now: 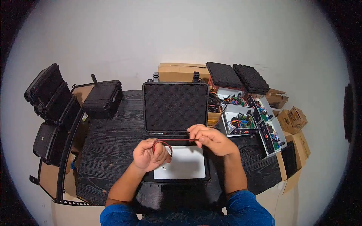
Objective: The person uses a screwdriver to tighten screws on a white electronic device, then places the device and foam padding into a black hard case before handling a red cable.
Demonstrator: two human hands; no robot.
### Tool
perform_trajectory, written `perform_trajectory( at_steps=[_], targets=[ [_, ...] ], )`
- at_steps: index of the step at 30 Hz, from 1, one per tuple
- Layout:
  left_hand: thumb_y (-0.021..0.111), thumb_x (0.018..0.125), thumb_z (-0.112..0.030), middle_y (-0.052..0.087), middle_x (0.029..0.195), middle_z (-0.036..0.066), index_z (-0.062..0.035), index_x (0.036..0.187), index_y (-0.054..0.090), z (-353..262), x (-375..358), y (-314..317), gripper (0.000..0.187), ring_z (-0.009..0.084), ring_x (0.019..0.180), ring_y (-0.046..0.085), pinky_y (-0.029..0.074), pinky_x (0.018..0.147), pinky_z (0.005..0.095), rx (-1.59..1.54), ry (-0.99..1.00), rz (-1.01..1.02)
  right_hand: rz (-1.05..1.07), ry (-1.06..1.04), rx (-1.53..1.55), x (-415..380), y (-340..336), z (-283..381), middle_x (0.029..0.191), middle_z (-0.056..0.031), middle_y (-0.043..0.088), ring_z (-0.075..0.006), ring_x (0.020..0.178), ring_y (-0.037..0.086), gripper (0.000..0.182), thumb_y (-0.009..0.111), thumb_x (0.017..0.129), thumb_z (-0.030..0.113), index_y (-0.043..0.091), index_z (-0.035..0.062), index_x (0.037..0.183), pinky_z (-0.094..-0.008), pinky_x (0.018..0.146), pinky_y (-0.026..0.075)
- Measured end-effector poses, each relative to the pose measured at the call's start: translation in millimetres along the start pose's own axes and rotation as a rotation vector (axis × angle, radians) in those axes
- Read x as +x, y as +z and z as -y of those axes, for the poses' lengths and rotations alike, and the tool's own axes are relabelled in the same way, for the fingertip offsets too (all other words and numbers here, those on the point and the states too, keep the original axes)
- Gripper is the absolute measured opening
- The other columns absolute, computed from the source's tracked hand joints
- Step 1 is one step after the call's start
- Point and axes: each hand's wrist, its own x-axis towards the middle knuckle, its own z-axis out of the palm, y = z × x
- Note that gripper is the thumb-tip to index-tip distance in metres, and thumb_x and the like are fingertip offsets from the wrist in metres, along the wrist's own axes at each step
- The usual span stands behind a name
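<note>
A thin red-and-black wire (177,140) is stretched between my two hands. One end part curls in a loop around the fingers of my left hand (148,156), which is closed on it. The fingertips of my right hand (213,141) pinch the wire farther along. Both hands hover over an open black hard case (207,171). Inside the case's base lies a white panel (183,169) with a small round fitting near its left side, partly hidden by my left hand. The raised lid is lined with dark egg-crate foam (176,107).
Several white trays of electronics (241,116) stand at the right, with foam sheets (226,75) behind. Closed black cases (102,100) sit at the left on the dark wood-grain table (109,150) and on a rack. Cardboard boxes (292,120) flank the right edge.
</note>
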Motion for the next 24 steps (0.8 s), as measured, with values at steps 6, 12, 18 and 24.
perform_trajectory(
  at_steps=[6,12,18,24],
  targets=[
    [0.035,0.106,-0.037,0.044,0.058,0.004,-0.0068,0.074,0.054,-14.5,-2.5,2.1,0.048,0.0201,0.050,0.045,0.050,0.079,0.0429,-0.193,0.060,-0.012,-0.015,0.007,0.076,-17.2,-34.8,5.7,0.112,-0.0102,0.064,-0.0292,0.122,0.056,0.043,0.056,0.110,0.039,0.063,0.0064,0.083,-0.0485,0.117,0.036],
    [0.038,0.107,-0.032,0.037,0.057,0.000,-0.0108,0.072,0.047,-24.1,0.7,6.3,0.042,0.0154,0.048,0.035,0.046,0.068,0.0332,-0.284,0.183,-0.151,-0.092,0.055,0.164,-30.6,-52.7,-2.5,0.110,-0.0104,0.064,-0.0283,0.118,0.055,0.048,0.060,0.107,0.046,0.063,0.0069,0.078,-0.0447,0.109,0.039],
    [0.040,0.108,-0.028,0.038,0.059,0.001,-0.0107,0.076,0.047,-39.5,2.8,1.0,0.037,0.0158,0.048,0.035,0.046,0.072,0.0332,-0.381,0.355,-0.188,-0.212,0.190,0.148,-49.7,-73.8,-13.8,0.112,-0.0089,0.062,-0.0236,0.115,0.056,0.048,0.058,0.108,0.043,0.061,0.0059,0.078,-0.0394,0.106,0.041],
    [0.041,0.108,-0.028,0.038,0.060,0.002,-0.0102,0.078,0.048,-42.4,3.2,-2.7,0.035,0.0172,0.048,0.037,0.048,0.076,0.0350,-0.357,0.473,-0.334,-0.215,0.379,0.089,-67.6,-99.2,-21.3,0.105,-0.0059,0.065,-0.0179,0.099,0.059,0.047,0.058,0.109,0.041,0.060,0.0055,0.078,-0.0351,0.092,0.047]
  ],
)
